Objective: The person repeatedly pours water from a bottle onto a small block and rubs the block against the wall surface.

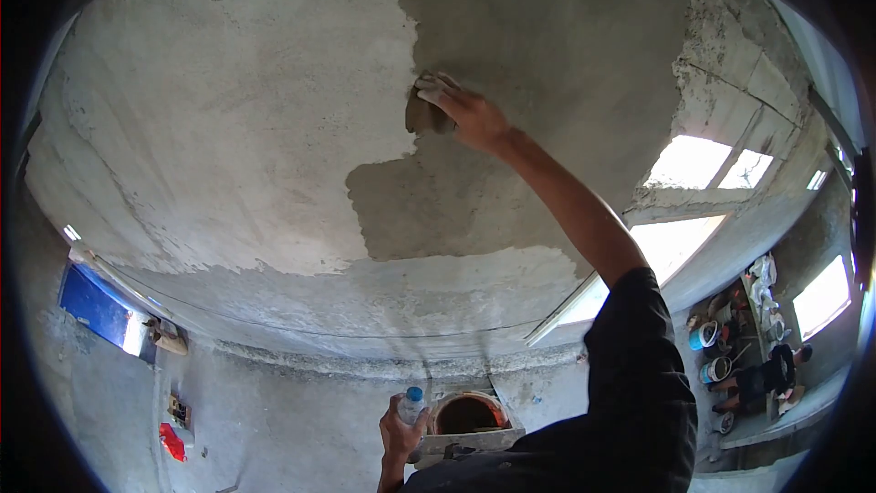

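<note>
My right hand [463,112], its fingers pale with plaster, is raised against the plastered wall [246,110]. Those fingers are closed on a brown, sponge-like pad [422,115], partly covered by the hand and pressed to the surface. Dark, damp-looking plaster [547,27] spreads above and to the right of it, with another dark patch below. Low in the view, my left hand [399,434] is wrapped round a clear plastic bottle [412,405] with a blue cap. The bottle is upright.
Beside the bottle is a round container [470,414] with an orange-brown inside. A red object [172,442] lies at lower left. At right, another person [771,374] is near several buckets [716,370] and a shelf of items. Bright window openings [689,162] break the wall.
</note>
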Motion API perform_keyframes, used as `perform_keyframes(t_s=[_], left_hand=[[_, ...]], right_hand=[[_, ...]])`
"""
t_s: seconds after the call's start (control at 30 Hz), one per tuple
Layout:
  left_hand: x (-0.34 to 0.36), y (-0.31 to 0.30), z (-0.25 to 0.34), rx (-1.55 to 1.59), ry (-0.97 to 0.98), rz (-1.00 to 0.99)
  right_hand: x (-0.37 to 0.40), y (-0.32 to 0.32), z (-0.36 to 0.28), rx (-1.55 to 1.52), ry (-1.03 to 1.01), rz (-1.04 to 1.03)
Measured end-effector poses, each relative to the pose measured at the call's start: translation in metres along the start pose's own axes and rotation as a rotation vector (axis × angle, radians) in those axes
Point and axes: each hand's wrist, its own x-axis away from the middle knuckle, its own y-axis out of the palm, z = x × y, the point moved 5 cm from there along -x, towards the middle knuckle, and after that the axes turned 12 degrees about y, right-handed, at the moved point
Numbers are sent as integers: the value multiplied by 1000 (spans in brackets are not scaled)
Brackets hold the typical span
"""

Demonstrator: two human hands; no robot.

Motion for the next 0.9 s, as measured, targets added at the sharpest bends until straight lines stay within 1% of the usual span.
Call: perform_keyframes(t_s=[0.03,0.07,0.13,0.2,0.23,0.3,0.33,0.4,0.47,0.53,0.57,0.63,0.7,0.77,0.83,0.87,0.9], left_hand=[[0,1,-3,1,4,1],[3,3,-7,-14,25,11],[7,5,-11,-27,44,26],[8,6,-13,-24,29,26],[9,5,-13,-27,28,27],[7,3,-13,4,46,47],[7,1,-13,-2,48,44],[5,2,-15,18,-27,4],[4,1,-15,20,-23,1],[3,2,-14,29,-20,5],[3,-1,-13,32,-20,8],[4,-4,-12,38,-23,14],[7,-6,-16,1,-58,9],[10,-7,-21,12,-50,14],[9,-8,-23,25,-41,16],[9,-8,-23,7,-46,11],[8,-8,-22,-12,-49,5]], right_hand=[[1,-6,-11,-60,-86,14],[1,-10,-8,-59,-90,13],[1,-30,28,-31,330,199],[-14,-69,41,14,335,589],[-23,-76,42,11,337,590],[-29,-85,63,-114,682,642],[-28,-76,67,-114,688,646],[-30,-28,59,111,435,486],[-13,28,38,-21,276,52],[10,50,-10,-68,-59,-118],[19,46,-18,-67,-60,-120],[24,25,-17,-234,139,-66],[19,-8,12,-115,466,50],[2,-58,44,-91,518,478],[-9,-96,75,-66,598,698],[-15,-94,89,-63,600,694],[-20,-89,98,-4,498,684]])
